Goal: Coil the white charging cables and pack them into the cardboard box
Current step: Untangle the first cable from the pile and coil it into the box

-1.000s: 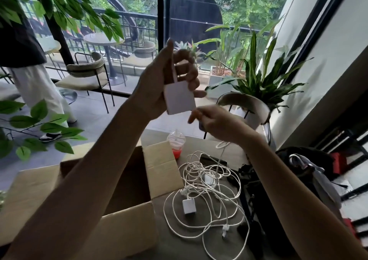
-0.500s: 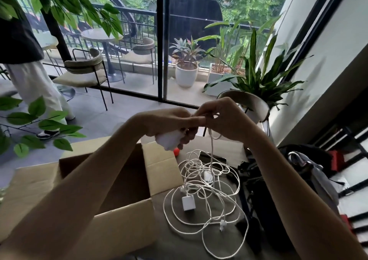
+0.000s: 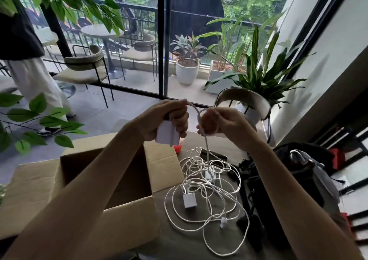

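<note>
My left hand (image 3: 169, 118) is closed around a white charger block (image 3: 166, 135), held above the far flap of the open cardboard box (image 3: 127, 224). A white cable (image 3: 194, 108) arches from that hand to my right hand (image 3: 217, 123), which pinches it into a loop. From there the cable hangs straight down into a loose tangle of white cables (image 3: 207, 192) on the table. A second white charger block (image 3: 189, 200) and a small white plug (image 3: 223, 222) lie in the tangle.
A dark phone (image 3: 214, 156) and a red-bottomed cup (image 3: 178, 147) sit behind the tangle. Black gear and a grey bag (image 3: 310, 172) crowd the table's right side. A chair (image 3: 245, 100) and potted plants stand beyond; a person in white trousers (image 3: 35, 84) stands far left.
Both hands came down from head height to just above the box. The hands then moved apart, drawing a cable arch between them, and the right hand formed a loop.
</note>
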Available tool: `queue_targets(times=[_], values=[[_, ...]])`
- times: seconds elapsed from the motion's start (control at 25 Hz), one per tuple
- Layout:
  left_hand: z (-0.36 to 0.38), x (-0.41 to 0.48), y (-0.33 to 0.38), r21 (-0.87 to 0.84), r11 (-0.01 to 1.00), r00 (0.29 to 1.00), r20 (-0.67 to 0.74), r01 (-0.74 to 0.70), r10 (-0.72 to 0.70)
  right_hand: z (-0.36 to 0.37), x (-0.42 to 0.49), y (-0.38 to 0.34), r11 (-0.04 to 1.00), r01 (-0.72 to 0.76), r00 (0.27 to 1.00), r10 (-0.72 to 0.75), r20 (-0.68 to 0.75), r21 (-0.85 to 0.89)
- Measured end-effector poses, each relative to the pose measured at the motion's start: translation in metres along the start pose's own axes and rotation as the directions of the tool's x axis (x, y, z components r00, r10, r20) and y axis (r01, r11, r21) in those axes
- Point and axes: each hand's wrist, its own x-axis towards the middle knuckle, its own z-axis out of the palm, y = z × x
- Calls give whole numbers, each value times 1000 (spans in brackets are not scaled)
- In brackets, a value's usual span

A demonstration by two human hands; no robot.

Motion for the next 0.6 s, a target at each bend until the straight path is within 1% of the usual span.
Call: queue_targets(times=[0.04,0.12,0.16,0.24,0.28,0.36,0.4,0.44,0.48,0.52,0.56,0.6], values=[[-2,0,-1,43,999,999,-41,10,-8,0,1,1,1000,4,996,-4,-88,0],[-4,-1,-4,185,982,994,-105,47,-28,1,3,0,997,25,983,-39,-178,-79],[-3,-1,-6,265,962,993,-110,66,-38,1,4,-2,990,40,978,-66,-196,-137],[0,0,-11,387,917,995,-63,92,-73,3,6,-7,951,68,960,-145,-241,-300],[3,1,-13,440,892,995,-33,101,-97,4,7,-11,910,70,940,-198,-279,-409],[9,4,-15,578,807,989,-6,123,-147,8,9,-21,784,66,889,-327,-321,-617],[12,6,-16,646,752,987,-11,130,-161,12,10,-25,737,65,877,-364,-313,-673],[15,9,-17,695,706,986,-27,135,-162,15,11,-28,720,72,884,-366,-290,-690],[16,10,-18,726,673,987,-52,143,-154,16,11,-30,752,91,911,-328,-251,-653],[16,11,-18,738,657,987,-82,155,-140,18,11,-31,832,103,953,-241,-187,-546],[14,11,-19,734,658,986,-107,164,-127,19,10,-32,920,91,987,-135,-90,-382],[12,10,-19,727,665,986,-120,168,-118,18,7,-34,972,58,998,-54,23,-227]])
